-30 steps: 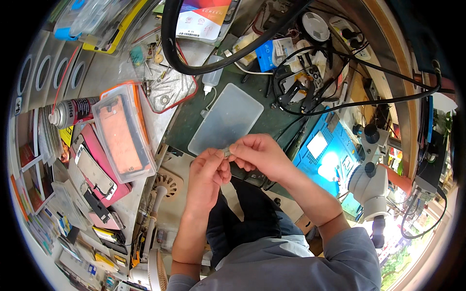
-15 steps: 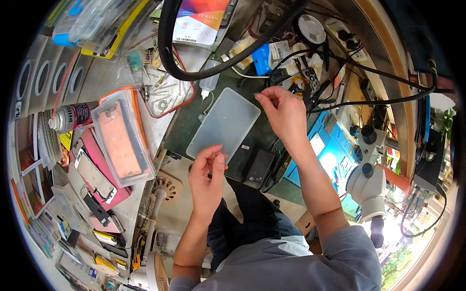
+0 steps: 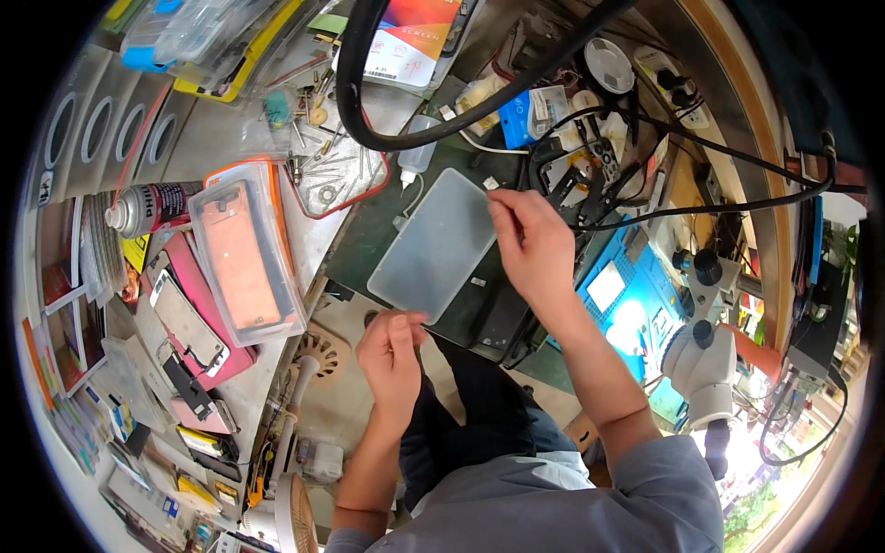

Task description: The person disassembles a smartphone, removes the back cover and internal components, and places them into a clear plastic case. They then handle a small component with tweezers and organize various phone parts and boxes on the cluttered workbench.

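Note:
A frosted clear plastic box or lid (image 3: pixel 431 244) lies aslant on the dark green mat (image 3: pixel 355 249). My right hand (image 3: pixel 536 241) is at its far right corner, thumb and forefinger closed together. Just beyond those fingertips is a small whitish piece (image 3: pixel 490 183); whether they touch it is unclear. Next to the near end of the frosted plastic, my left hand (image 3: pixel 391 355) is held with fingers curled and thumb against the forefinger. What either hand holds, if anything, is hidden. A small dropper bottle (image 3: pixel 417 152) lies by the far left corner.
To the left stand a clear case with an orange-pink phone part (image 3: pixel 241 267) and a tray of screws and bits (image 3: pixel 346 175). A thick black cable (image 3: pixel 406 141) arches overhead. Beside my right forearm are a blue work mat (image 3: pixel 599 253), a microscope (image 3: pixel 701 359) and a dark box (image 3: pixel 502 318).
My right hand has come down and left to the frosted plastic's corner. My left hand has pulled back toward me, its fingers more curled. The whole view has shifted slightly.

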Demonstrator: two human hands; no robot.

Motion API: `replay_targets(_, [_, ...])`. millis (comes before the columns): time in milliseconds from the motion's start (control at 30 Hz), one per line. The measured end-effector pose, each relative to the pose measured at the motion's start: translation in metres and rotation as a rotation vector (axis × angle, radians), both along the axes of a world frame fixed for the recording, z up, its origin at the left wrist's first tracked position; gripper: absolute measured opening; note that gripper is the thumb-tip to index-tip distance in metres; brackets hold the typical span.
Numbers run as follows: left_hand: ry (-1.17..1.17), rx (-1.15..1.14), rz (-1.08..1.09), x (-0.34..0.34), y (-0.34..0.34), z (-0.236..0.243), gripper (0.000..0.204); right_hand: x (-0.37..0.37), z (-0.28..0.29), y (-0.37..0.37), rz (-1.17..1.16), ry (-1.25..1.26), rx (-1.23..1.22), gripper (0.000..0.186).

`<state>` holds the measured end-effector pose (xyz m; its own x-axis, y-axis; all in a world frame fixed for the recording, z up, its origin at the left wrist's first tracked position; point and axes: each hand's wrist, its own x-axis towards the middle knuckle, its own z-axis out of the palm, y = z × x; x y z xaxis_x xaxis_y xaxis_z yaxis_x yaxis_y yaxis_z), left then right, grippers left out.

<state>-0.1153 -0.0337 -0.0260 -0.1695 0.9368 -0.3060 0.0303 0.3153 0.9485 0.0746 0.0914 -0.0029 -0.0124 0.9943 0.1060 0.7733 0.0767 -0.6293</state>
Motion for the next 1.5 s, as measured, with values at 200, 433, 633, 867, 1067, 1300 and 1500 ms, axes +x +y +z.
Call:
replay_targets(200, [0.532,0.219,0.052,0.014,0.006,0.005,0.023,0.001,-0.004,-0.01,0.183,-0.221,0.097,0.039])
replay_targets(433, [0.419,0.179,-0.002,0.026,-0.007,0.0,0.024,0.0,0.006,-0.009,0.115,-0.299,0.045,0.039])
replay_targets(633, [0.357,0.273,0.01,0.017,-0.019,0.004,0.016,-0.014,0.005,-0.004,0.187,-0.132,-0.022,0.031])
replay_targets(867, [0.055,0.015,0.015,0.017,-0.051,0.004,0.021,-0.035,0.006,0.031,0.267,-0.177,0.256,0.038])
replay_targets(1067, [-0.039,0.01,0.075,0.019,-0.056,0.002,0.035,-0.044,-0.005,0.064,0.485,-0.294,0.271,0.038])
replay_targets(1300, [-0.038,0.054,0.142,0.017,-0.06,-0.003,0.041,-0.039,-0.011,0.076,0.536,-0.337,0.381,0.037])
replay_targets(1500, [-0.104,0.069,0.151,0.011,-0.06,0.023,0.047,-0.039,0.013,0.0,0.425,0.461,-0.004,0.042])
